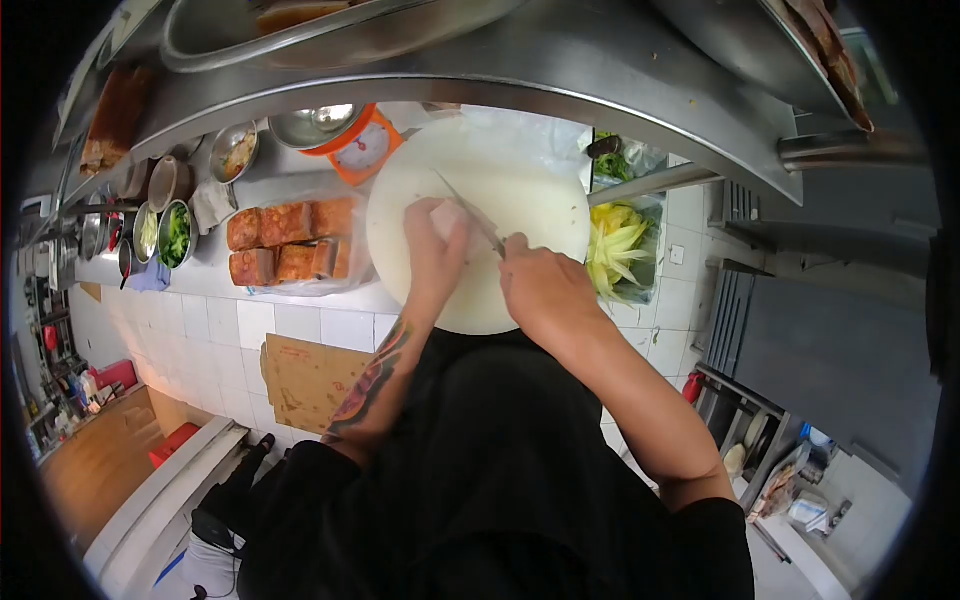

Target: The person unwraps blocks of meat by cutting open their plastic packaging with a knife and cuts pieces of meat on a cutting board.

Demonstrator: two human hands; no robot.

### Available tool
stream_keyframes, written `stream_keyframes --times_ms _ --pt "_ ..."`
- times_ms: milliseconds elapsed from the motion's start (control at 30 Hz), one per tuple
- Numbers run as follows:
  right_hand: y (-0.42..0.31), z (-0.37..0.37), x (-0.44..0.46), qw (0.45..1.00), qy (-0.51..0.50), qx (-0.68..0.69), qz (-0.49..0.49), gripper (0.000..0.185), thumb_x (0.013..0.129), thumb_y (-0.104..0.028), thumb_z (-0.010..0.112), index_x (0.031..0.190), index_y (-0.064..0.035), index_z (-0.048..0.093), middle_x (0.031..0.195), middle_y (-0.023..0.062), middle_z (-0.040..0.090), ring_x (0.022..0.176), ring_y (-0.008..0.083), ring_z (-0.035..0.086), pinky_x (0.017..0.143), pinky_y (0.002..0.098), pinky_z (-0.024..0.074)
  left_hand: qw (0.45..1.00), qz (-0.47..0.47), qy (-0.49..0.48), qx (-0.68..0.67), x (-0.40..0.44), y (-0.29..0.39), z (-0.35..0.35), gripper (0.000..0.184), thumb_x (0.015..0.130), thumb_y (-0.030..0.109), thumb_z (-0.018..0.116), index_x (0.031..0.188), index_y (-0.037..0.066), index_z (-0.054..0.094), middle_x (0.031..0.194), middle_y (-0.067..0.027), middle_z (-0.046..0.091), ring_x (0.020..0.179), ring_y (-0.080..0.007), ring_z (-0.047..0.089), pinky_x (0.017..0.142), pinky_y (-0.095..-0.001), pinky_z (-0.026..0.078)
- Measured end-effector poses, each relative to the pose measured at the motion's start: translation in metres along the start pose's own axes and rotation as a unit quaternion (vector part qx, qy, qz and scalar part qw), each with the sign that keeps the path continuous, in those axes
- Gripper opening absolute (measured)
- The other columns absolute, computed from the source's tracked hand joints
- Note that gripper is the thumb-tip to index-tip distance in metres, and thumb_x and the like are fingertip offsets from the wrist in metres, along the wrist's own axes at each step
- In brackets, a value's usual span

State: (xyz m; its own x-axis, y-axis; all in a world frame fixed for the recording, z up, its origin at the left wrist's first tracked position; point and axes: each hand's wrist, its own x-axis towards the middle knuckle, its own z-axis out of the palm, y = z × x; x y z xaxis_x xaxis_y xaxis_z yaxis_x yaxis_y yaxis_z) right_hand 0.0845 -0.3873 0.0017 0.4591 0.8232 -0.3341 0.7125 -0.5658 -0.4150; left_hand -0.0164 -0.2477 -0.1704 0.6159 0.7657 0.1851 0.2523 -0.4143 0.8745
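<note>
A round white cutting board [540, 170] lies on the counter in front of me. My right hand [548, 285] is wrapped round the handle of a kitchen knife [458, 198], whose blade points up and to the left over the board. Curled on the blade's left side, my left hand [437, 245] holds a pale, pinkish-white piece of food [449, 218] close against the knife. Its exact kind is not clear, as the fingers and blade partly cover it. A few small dark specks dot the board's right side.
Left of the board, browned slabs of meat [290, 240] lie on plastic. An orange dial scale [362, 150] and bowls, one with green vegetables [176, 235], stand behind. Pale yellow-green leaves [618, 245] fill a container at right. A steel shelf [560, 75] overhangs the counter.
</note>
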Motion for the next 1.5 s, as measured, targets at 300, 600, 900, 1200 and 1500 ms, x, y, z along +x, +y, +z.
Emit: stream_keyframes --times_ms 300,600,900,1200,1500 --pt "0.022 0.046 0.031 0.996 -0.008 0.025 0.08 0.021 0.106 -0.016 0.05 0.111 0.0021 0.06 0.093 0.0263 0.077 0.091 0.046 0.077 0.082 0.0567 0.0595 1.0 0.004 -0.011 -0.003 0.006 0.007 -0.002 0.047 0.1 0.017 0.075 0.134 -0.003 0.051 0.133 -0.0207 0.054 0.123 -0.0298 0.055 0.106 -0.0408 0.047" --pt "0.079 0.049 -0.051 0.986 0.051 0.143 0.064 0.032 0.106 -0.034 0.063 0.112 -0.0028 0.059 0.087 0.0293 0.073 0.087 0.0495 0.073 0.075 0.0599 0.0559 0.971 -0.039 -0.08 -0.221 -0.032 0.017 -0.017 0.064 0.095 0.013 0.078 0.146 0.0 0.043 0.142 -0.0155 0.051 0.132 -0.0252 0.053 0.113 -0.0391 0.045" --pt "0.047 0.037 -0.025 0.972 -0.046 0.193 0.127 0.034 0.107 -0.033 0.059 0.117 -0.0004 0.062 0.094 0.029 0.075 0.091 0.05 0.072 0.082 0.0567 0.0559 0.947 -0.056 -0.204 0.24 0.229 0.082 -0.178 0.053 0.086 0.019 0.082 0.134 0.005 0.066 0.122 -0.0162 0.073 0.113 -0.0232 0.071 0.096 -0.0386 0.057" --pt "0.075 0.095 -0.035 0.979 0.066 0.175 0.077 0.03 0.112 -0.031 0.053 0.112 -0.0006 0.055 0.064 0.0202 0.067 0.044 0.0312 0.064 0.053 0.045 0.0535 0.905 0.261 -0.136 0.306 0.256 -0.01 -0.15 0.049 0.087 0.03 0.081 0.13 0.009 0.071 0.124 -0.0172 0.075 0.112 -0.039 0.07 0.097 -0.0468 0.056" --pt "0.074 0.091 -0.033 0.98 0.055 0.172 0.084 0.029 0.112 -0.03 0.054 0.115 -0.0021 0.055 0.066 0.0211 0.068 0.045 0.033 0.064 0.053 0.0466 0.0542 0.931 0.233 -0.155 0.235 0.25 -0.01 -0.155 0.044 0.086 0.023 0.086 0.124 0.006 0.072 0.106 -0.0146 0.078 0.099 -0.0328 0.074 0.088 -0.0417 0.058"
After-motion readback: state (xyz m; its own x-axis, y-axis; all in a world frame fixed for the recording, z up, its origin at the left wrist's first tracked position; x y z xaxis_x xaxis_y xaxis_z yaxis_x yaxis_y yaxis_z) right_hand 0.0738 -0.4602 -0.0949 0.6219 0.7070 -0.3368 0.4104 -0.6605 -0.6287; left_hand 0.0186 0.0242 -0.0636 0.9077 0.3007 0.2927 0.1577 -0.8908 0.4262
